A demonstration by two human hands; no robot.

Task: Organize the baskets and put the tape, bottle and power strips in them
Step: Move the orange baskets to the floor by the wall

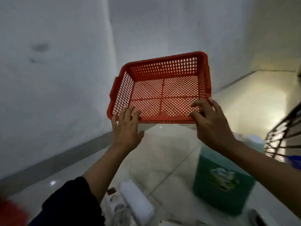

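Hands (125, 128) gripping red basket's (162, 88) near rim

left sleeve (73, 203) — dark, pushed up | right forearm (260, 159) — bare

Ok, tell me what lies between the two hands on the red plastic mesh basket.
Head view: only the red plastic mesh basket's near rim spans between left hand and right hand; nothing else.

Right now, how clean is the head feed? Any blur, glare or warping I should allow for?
Head view: dim overall; red basket fairly sharp; green basket and power strip motion-blurred; glare on the floor tiles at right; wide-angle bending of the walls.
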